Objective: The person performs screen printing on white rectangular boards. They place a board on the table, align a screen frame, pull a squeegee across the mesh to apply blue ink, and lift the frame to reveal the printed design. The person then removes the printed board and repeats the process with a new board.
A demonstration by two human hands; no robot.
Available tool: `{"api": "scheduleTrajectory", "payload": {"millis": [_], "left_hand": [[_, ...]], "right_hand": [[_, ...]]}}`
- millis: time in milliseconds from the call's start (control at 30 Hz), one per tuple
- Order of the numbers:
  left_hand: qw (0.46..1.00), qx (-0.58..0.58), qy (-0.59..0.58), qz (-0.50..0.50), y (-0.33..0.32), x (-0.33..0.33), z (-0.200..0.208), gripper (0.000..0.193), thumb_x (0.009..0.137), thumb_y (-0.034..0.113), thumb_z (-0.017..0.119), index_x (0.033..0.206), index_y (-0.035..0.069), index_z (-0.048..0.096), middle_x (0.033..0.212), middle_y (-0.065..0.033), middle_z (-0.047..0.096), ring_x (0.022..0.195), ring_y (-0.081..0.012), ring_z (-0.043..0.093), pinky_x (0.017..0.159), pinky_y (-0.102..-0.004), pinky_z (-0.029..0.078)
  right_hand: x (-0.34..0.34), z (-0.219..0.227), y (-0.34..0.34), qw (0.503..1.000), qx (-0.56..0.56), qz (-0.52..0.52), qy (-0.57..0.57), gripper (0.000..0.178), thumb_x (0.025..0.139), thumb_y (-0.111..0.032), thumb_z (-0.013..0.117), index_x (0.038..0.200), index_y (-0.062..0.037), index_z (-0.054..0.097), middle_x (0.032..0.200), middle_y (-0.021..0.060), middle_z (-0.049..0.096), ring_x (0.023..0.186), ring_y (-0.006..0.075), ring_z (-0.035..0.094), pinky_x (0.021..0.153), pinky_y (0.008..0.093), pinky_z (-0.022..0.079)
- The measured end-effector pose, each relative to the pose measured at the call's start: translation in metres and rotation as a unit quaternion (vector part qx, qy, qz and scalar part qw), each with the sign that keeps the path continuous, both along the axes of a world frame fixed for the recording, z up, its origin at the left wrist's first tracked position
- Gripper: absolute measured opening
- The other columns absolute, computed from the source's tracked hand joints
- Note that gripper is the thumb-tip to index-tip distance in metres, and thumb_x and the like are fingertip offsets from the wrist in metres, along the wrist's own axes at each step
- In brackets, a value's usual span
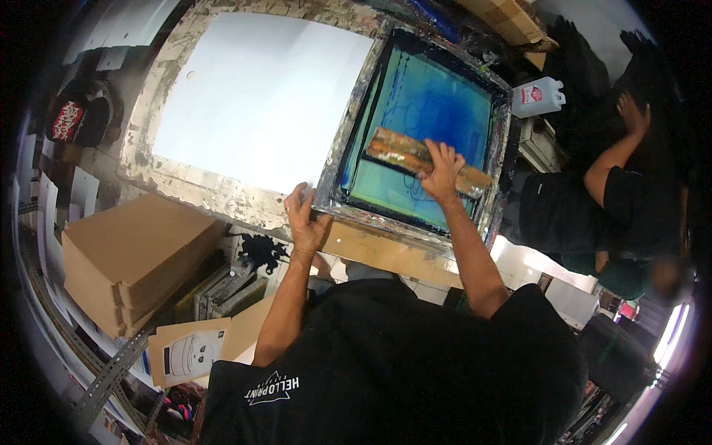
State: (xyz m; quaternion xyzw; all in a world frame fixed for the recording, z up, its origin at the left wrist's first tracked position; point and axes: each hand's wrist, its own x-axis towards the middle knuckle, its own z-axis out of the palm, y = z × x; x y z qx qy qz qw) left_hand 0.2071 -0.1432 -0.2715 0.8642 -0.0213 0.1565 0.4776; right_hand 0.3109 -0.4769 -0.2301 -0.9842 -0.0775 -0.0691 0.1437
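A screen printing frame (347, 148) with blue-green mesh (463, 104) lies before me, a dark blue patch of ink toward its far part. Across the mesh rests a wooden-handled squeegee (397, 148), stained with ink. My right hand (443, 172) is closed around its handle, right of the middle. At the frame's near left corner is my left hand (304, 219), its fingers bent around the edge, thumb apart. To the left of the frame a large white sheet (252, 96) lies flat on the paint-spotted table (141, 133).
Brown cardboard boxes (141, 245) are stacked at the lower left, beside a metal rack (111, 378). A white plastic jug (538, 96) stands right of the frame. Another person in dark clothes (571, 215) is at the right, one arm raised.
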Motion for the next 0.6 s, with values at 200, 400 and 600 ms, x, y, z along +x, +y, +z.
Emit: {"api": "scheduleTrajectory", "payload": {"millis": [200,400,600], "left_hand": [[1.000,-0.017,0.003,0.016,-0.003,0.002,0.000,0.067,0.059,0.000,0.081,0.124,-0.001,0.063,0.136,-0.0197,0.051,0.121,-0.0359,0.048,0.098,-0.0443,0.044],[0.999,-0.012,0.036,0.030,-0.002,0.000,-0.006,0.063,0.077,0.037,0.083,0.126,0.001,0.066,0.136,-0.0198,0.051,0.121,-0.0346,0.048,0.100,-0.0450,0.041],[0.998,0.021,0.055,0.024,0.002,-0.003,0.001,0.065,0.080,0.045,0.080,0.125,-0.001,0.066,0.136,-0.0202,0.049,0.114,-0.0312,0.051,0.095,-0.0414,0.043]], "right_hand": [[0.080,0.000,-0.022,0.999,-0.023,-0.012,-0.035,0.083,0.058,-0.016,0.082,0.136,-0.0140,0.054,0.119,0.0115,0.053,0.116,0.0329,0.046,0.100,0.0513,0.026],[0.165,-0.016,-0.052,0.994,-0.068,-0.018,-0.081,0.084,0.059,-0.018,0.082,0.138,-0.0180,0.053,0.124,0.0112,0.054,0.118,0.0325,0.047,0.100,0.0524,0.027],[0.255,-0.032,-0.087,0.989,-0.067,0.017,-0.131,0.089,0.065,-0.025,0.084,0.146,-0.0209,0.047,0.129,0.0126,0.053,0.121,0.0341,0.046,0.102,0.0506,0.026]]}}
